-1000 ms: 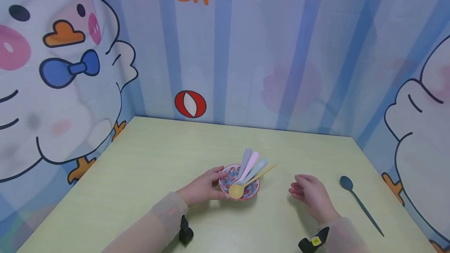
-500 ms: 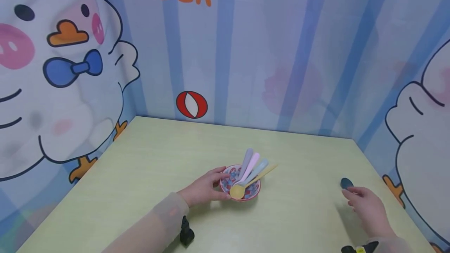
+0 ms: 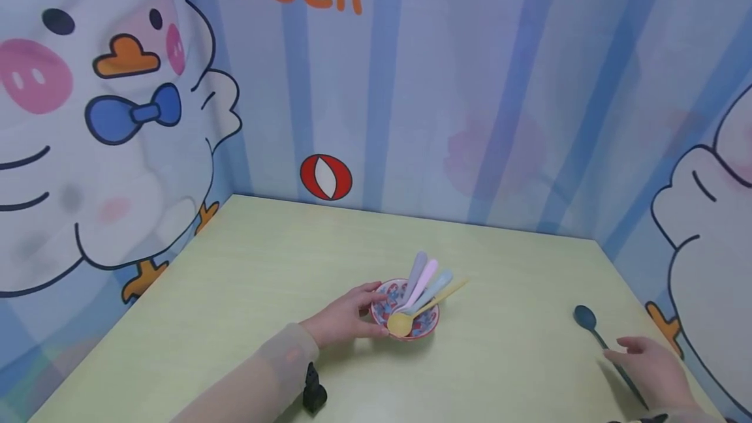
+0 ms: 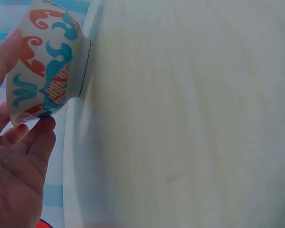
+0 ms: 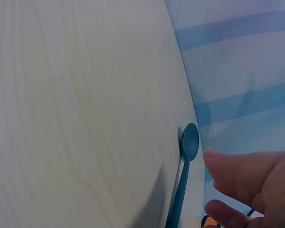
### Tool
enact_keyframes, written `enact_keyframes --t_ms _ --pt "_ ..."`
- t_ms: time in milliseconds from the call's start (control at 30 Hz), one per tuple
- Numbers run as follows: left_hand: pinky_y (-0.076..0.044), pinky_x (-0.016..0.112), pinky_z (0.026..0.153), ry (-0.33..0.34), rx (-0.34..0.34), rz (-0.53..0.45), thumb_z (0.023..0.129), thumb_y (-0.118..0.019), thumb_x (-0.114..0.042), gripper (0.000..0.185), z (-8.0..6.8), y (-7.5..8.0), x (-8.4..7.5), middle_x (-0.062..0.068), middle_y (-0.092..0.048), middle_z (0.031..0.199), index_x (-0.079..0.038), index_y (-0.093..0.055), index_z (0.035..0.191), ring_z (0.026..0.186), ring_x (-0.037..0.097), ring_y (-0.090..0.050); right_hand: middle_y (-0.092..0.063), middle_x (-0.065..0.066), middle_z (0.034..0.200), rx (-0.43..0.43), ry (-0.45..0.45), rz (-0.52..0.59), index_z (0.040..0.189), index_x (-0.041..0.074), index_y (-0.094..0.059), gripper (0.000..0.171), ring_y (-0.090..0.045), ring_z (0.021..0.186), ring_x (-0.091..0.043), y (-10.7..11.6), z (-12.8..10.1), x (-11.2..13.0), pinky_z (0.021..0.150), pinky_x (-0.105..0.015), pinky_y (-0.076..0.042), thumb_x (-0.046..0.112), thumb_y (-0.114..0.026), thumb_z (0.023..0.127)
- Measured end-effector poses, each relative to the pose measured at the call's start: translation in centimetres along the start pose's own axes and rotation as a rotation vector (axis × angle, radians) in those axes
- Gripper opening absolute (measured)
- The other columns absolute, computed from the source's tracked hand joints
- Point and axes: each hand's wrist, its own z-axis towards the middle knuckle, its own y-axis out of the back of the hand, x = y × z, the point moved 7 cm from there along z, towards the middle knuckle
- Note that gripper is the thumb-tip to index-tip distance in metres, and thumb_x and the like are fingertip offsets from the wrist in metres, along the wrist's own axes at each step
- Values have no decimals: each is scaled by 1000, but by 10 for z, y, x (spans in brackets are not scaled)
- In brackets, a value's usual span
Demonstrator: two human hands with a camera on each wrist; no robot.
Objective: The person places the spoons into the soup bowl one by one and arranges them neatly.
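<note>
My left hand holds the left side of a small patterned bowl, thumb on the near rim and fingers at the far side. Inside lean a yellow spoon and a light blue handle, a pink handle and a purple handle. In the left wrist view, the bowl shows red and blue decoration. My right hand hovers over the handle of a dark teal spoon. The right wrist view shows the hand apart from this spoon, fingers loosely bent.
The pale wooden table ends at a back edge against a blue striped curtain. Printed ducks stand on the cloth at left and right. A black wrist camera sits under the left sleeve.
My right hand has moved right and nearer to me, from the open table past the teal spoon's head to above its handle. The left hand stays on the bowl; the view shifts slightly.
</note>
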Motion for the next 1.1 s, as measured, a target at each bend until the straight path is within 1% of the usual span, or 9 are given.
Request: enact_keyframes --t_ms 100,233,333,433,600,667,767,933,1100 --pt "-38 40 107 -9 3 -7 79 -80 -34 73 1 0 -1 3 -25 156 -12 -49 142 139 28 -31 -48 -40 119 65 15 -32 126 -20 -43 73 -49 104 -50 -4 1 -3 79 -55 -47 32 -72 84" --pt "-39 40 107 -14 6 -8 80 -79 -34 73 1 0 -2 3 -25 156 -11 -49 142 139 28 -31 -50 -38 115 96 -18 -17 124 -20 -43 70 -48 105 -50 -9 2 -7 83 -58 -44 27 -74 83" --pt "-39 39 106 -13 8 -1 79 -80 -35 73 1 0 -2 2 -26 156 -12 -49 142 138 27 -32 -52 -36 111 85 -37 -3 121 -20 -46 64 -49 103 -47 -13 4 -10 84 -58 -43 22 -75 83" --pt "-39 39 106 -13 8 7 79 -80 -35 74 1 0 -1 2 -26 155 -12 -49 142 138 27 -32 -54 -34 106 55 -60 17 118 -19 -47 55 -52 98 -44 -17 8 -14 80 -54 -45 15 -73 84" --pt "-39 38 107 -10 10 5 79 -80 -34 74 0 0 -3 2 -26 155 -12 -48 142 139 26 -31 -56 -30 100 3 -147 37 114 -17 -51 40 -52 94 -42 -23 16 -21 74 -47 -46 4 -69 85" --pt "-39 38 107 -5 9 1 79 -80 -34 74 -1 1 -3 2 -26 155 -12 -48 142 138 26 -31 -55 -30 101 -2 -161 39 113 -16 -51 38 -51 94 -42 -24 19 -21 74 -47 -46 3 -68 85" --pt "-39 39 107 0 6 -5 79 -80 -35 74 -2 2 -3 1 -26 156 -13 -48 143 138 27 -31 -54 -30 101 2 -152 46 112 -16 -51 36 -50 94 -42 -23 19 -18 74 -48 -45 3 -67 86" --pt "-39 39 107 -2 7 -6 79 -80 -36 74 -1 1 -1 -1 -25 156 -14 -48 143 138 26 -31 -56 -29 97 0 -138 49 108 -15 -54 33 -51 93 -41 -21 14 -14 73 -47 -46 3 -68 85" --pt "-39 39 107 -5 10 -7 79 -79 -36 74 0 0 -1 -1 -26 156 -14 -48 143 138 26 -32 -55 -27 94 15 -138 26 101 -14 -55 33 -50 90 -39 -19 6 -11 73 -46 -45 9 -71 85"
